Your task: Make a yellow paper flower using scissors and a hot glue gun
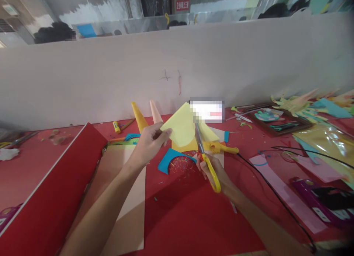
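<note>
Right hand [214,171] grips yellow scissors [206,158], blades running up and away into the yellow paper [181,128]; left hand [149,143] pinches the sheet's left edge, just beside the blades.

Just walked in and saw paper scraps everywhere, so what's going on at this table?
A person is cutting paper. Their left hand holds up a pale yellow sheet, while the right hand works yellow-handled scissors into its edge. On the red table beneath lie a blue offcut and two paper cones.
</note>
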`<state>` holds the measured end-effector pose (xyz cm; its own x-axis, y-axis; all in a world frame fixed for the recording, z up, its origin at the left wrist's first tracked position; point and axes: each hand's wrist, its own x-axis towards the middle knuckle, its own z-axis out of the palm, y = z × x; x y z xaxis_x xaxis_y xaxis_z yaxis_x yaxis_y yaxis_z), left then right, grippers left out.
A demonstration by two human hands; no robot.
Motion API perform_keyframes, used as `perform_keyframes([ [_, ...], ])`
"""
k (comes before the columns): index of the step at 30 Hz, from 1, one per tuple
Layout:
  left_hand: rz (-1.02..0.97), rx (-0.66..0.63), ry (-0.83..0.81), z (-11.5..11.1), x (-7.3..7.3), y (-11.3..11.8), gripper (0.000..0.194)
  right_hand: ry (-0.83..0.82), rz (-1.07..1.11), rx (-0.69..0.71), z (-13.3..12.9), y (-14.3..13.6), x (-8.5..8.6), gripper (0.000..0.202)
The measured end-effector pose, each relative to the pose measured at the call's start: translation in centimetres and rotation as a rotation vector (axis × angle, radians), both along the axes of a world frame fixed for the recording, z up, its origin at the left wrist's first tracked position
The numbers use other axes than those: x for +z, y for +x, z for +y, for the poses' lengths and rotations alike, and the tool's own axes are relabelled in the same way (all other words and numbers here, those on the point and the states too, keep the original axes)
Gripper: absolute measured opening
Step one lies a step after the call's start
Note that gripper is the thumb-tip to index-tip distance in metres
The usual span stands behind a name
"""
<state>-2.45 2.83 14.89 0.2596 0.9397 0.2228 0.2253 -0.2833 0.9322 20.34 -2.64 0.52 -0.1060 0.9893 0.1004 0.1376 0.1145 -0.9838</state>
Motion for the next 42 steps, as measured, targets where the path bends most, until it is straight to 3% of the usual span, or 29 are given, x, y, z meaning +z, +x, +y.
perform_keyframes([
  [7,-0.197,0.103,-0.036,0.2,-0.2,0.5,0.048,0.002,-0.008,-0.017,-0.3,0.1,0.7,0.057],
  [16,0.015,0.051,0.079,0.5,-0.5,-0.4,0.049,0.038,-0.031,0.020,-0.2,0.0,-0.5,0.061],
  [26,-0.083,0.137,0.113,0.7,-0.6,-0.3,0.051,0.007,-0.062,0.033,-0.5,0.1,1.3,0.058],
  [33,0.069,0.078,0.155,0.7,-0.5,-0.5,0.054,0.035,-0.077,0.045,-0.5,0.0,1.0,0.061],
  [42,0.032,0.110,0.158,1.0,-0.9,-0.9,0.051,-0.018,-0.067,0.034,-0.6,0.1,1.3,0.054],
])
